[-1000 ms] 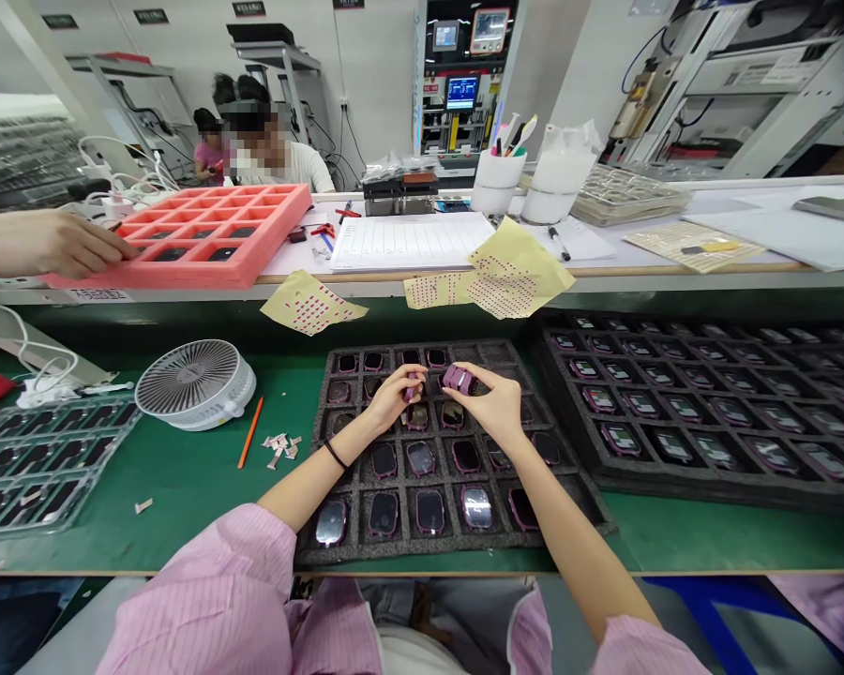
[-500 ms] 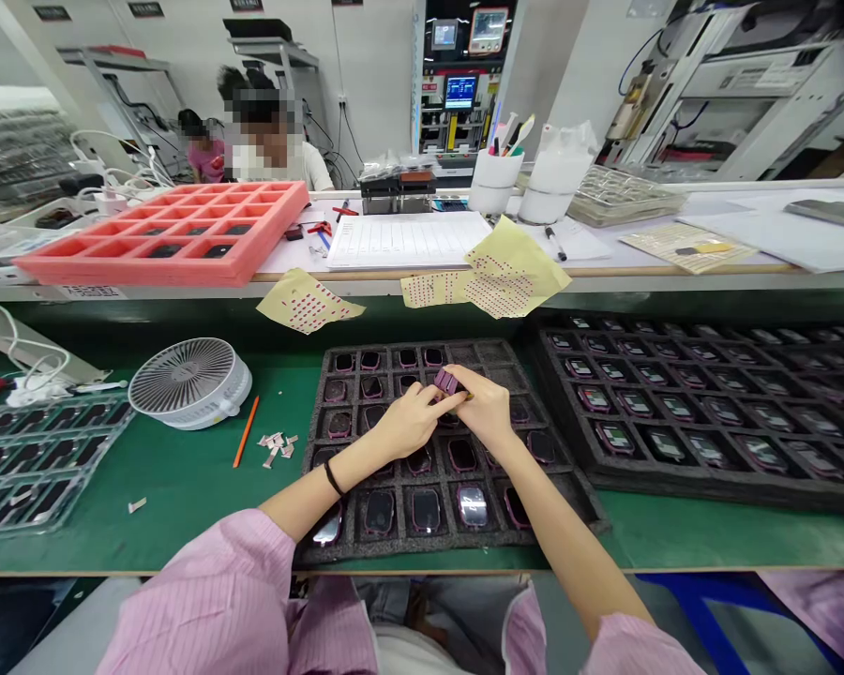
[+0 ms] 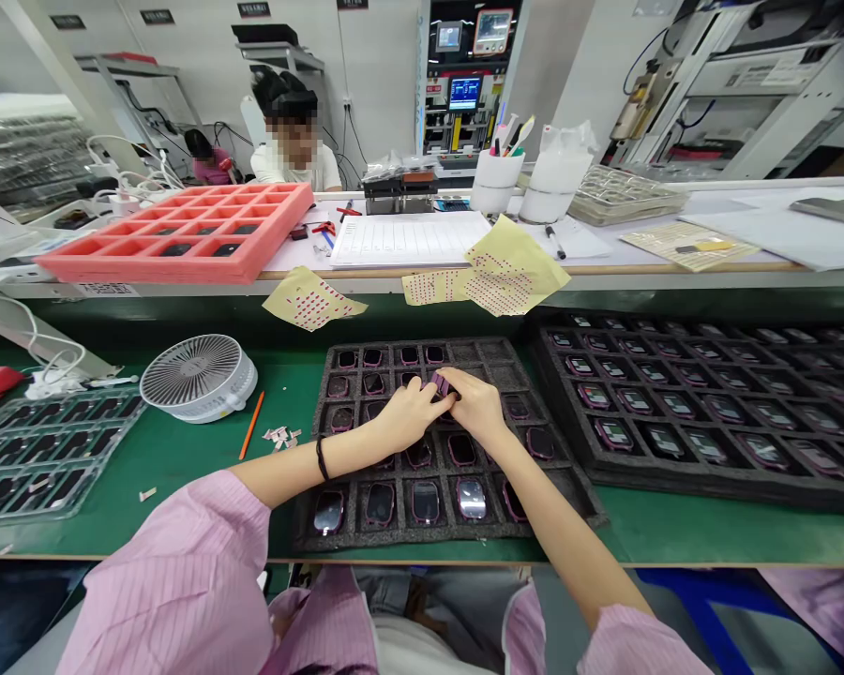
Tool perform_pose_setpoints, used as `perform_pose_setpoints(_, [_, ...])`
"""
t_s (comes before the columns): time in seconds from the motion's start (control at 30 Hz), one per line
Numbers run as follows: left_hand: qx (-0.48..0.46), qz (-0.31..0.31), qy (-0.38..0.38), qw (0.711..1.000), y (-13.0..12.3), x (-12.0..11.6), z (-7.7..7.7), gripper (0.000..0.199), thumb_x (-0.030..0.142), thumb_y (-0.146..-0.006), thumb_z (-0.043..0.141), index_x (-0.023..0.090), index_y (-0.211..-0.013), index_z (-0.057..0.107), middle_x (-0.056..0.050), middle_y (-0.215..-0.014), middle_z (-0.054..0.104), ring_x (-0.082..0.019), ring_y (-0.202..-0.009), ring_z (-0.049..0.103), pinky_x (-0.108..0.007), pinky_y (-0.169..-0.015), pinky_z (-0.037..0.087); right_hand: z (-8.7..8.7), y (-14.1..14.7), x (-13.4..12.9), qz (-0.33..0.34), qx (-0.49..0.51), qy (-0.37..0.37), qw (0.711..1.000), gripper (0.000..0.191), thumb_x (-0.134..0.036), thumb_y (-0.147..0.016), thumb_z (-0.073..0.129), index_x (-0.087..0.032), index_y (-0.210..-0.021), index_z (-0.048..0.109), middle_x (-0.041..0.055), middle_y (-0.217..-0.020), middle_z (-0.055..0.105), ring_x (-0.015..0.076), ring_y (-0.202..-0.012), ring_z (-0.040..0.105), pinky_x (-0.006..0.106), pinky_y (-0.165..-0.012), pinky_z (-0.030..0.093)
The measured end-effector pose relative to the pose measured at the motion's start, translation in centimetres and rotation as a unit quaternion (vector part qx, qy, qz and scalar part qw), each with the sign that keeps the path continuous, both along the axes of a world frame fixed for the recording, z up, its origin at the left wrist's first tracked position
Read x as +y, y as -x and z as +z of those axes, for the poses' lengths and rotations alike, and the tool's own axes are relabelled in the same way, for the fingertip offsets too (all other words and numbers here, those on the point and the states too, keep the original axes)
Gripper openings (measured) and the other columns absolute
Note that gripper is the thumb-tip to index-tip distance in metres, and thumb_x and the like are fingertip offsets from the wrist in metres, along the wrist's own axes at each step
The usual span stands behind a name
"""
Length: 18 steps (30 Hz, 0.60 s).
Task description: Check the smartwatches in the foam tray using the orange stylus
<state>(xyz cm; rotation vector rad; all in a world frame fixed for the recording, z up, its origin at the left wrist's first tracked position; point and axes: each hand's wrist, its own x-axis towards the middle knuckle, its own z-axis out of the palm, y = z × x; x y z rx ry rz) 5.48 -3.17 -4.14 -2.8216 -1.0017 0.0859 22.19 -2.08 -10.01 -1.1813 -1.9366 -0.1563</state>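
At the left end of the green workbench (image 3: 183, 502) lies a clear plastic tray (image 3: 46, 455) of dark watch-like devices, then a white desk fan (image 3: 198, 377), an orange pencil (image 3: 251, 425) and paper scraps (image 3: 278, 435). Over the upper middle of a black foam tray (image 3: 394, 537), the left hand (image 3: 412, 414) and right hand (image 3: 478, 408) meet, fingertips pinching a small magenta-framed device (image 3: 442, 384) between them. A second black foam tray (image 3: 675, 492) of devices fills the bench's right end.
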Motion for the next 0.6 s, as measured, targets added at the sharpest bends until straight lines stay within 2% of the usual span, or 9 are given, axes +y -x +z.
perform_pose_setpoints(0.17, [0.001, 0.007, 0.021, 1.0, -0.5, -0.1, 1.0, 0.051, 0.004, -0.085, 0.037, 0.018, -0.132, 0.049, -0.016, -0.118, 0.056, -0.027, -0.099, 0.053, -0.039, -0.077, 0.052, -0.3, 0.0, 0.1, 0.007, -0.003, 0.011, 1.0, 0.052, 0.002, -0.066, 0.042, -0.018, -0.104, 0.07, 0.007, -0.107, 0.074, 0.0208, -0.101, 0.07, 0.031, -0.087, 0.057])
perform_pose_setpoints(0.37, [-0.022, 0.008, 0.057, 0.998, -1.0, 0.0, 1.4, 0.047, 0.005, -0.084, 0.039, 0.013, -0.128, 0.053, -0.019, -0.12, 0.058, -0.027, -0.099, 0.058, -0.042, -0.091, 0.047, -0.4, 0.2, 0.2, 0.011, 0.006, 0.02, 1.0, 0.049, 0.0, -0.066, 0.045, -0.019, -0.103, 0.07, 0.006, -0.106, 0.074, 0.0211, -0.099, 0.07, 0.032, -0.086, 0.057])
perform_pose_setpoints(0.43, [-0.05, 0.004, 0.101, 0.994, -0.9, 0.4, 1.9, 0.047, 0.006, -0.083, 0.04, 0.012, -0.128, 0.053, -0.018, -0.121, 0.059, -0.026, -0.102, 0.06, -0.04, -0.092, 0.047, 0.0, 0.2, 0.2, 0.012, 0.01, 0.022, 1.0, 0.046, -0.001, -0.067, 0.047, -0.019, -0.102, 0.07, 0.0059, -0.106, 0.074, 0.0214, -0.098, 0.07, 0.032, -0.085, 0.057])
perform_pose_setpoints(0.5, [-0.094, -0.012, 0.179, 0.979, -0.5, 1.2, 2.9, 0.047, 0.008, -0.082, 0.042, 0.014, -0.126, 0.056, -0.013, -0.116, 0.063, -0.024, -0.099, 0.061, -0.036, -0.09, 0.048, 0.6, -0.2, 0.3, 0.009, 0.017, 0.022, 1.0, 0.042, -0.003, -0.068, 0.05, -0.019, -0.102, 0.071, 0.0063, -0.106, 0.074, 0.022, -0.098, 0.07, 0.031, -0.084, 0.057])
perform_pose_setpoints(0.6, [-0.194, -0.041, 0.298, 0.934, 0.1, 3.1, 4.5, 0.048, 0.01, -0.079, 0.042, 0.019, -0.122, 0.061, -0.005, -0.1, 0.067, -0.018, -0.089, 0.062, -0.028, -0.082, 0.049, 2.1, -2.4, 0.7, -0.024, 0.056, 0.029, 0.998, 0.032, -0.011, -0.073, 0.059, -0.019, -0.101, 0.072, 0.0068, -0.103, 0.075, 0.0235, -0.092, 0.071, 0.031, -0.082, 0.057])
